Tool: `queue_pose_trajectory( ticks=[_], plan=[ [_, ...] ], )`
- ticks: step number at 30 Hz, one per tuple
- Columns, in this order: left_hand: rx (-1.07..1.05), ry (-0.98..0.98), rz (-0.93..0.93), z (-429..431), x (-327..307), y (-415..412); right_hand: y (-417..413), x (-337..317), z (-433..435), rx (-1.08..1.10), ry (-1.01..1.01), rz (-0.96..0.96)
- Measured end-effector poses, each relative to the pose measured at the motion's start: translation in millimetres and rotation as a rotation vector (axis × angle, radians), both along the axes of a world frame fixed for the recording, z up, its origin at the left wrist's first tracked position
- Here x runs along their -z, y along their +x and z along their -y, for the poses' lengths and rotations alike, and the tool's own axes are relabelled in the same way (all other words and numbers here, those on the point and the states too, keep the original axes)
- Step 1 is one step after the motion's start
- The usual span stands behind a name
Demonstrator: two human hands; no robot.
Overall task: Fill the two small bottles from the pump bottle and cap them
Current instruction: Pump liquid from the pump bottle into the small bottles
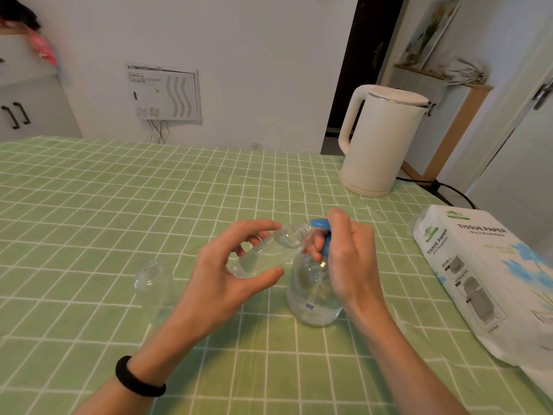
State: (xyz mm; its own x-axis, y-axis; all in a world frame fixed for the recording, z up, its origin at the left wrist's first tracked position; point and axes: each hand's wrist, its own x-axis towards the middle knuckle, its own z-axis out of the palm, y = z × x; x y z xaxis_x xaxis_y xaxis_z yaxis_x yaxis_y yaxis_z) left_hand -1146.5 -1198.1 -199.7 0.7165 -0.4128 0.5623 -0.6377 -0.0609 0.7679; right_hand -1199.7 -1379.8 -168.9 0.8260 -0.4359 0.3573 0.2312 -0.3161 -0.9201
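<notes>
My left hand (227, 274) holds a small clear bottle (269, 253) tilted, its threaded open mouth up against the blue pump nozzle (321, 226). My right hand (350, 259) is curled around the blue pump head on top of the clear pump bottle (312, 295), which stands on the table with liquid in its lower part. A second small clear bottle (154, 289) stands upright and uncapped to the left. No caps show in view.
A green checked cloth (119, 205) covers the table. A white electric kettle (380, 142) with a black cord stands at the back right. A pack of tissue paper (490, 280) lies along the right edge. A black band sits on my left wrist.
</notes>
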Motion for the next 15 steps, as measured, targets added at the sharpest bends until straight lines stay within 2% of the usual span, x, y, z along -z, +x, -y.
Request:
queue_pose_trajectory(
  ticks=[8, 15],
  plan=[
    [0.005, 0.0, 0.006, -0.6, 0.6, 2.0, 0.6, -2.2, 0.2, 0.009, -0.036, 0.016],
    [-0.002, -0.009, 0.014, -1.3, -1.1, 2.4, 0.4, 0.7, -0.6, 0.013, 0.009, -0.003]
  ],
)
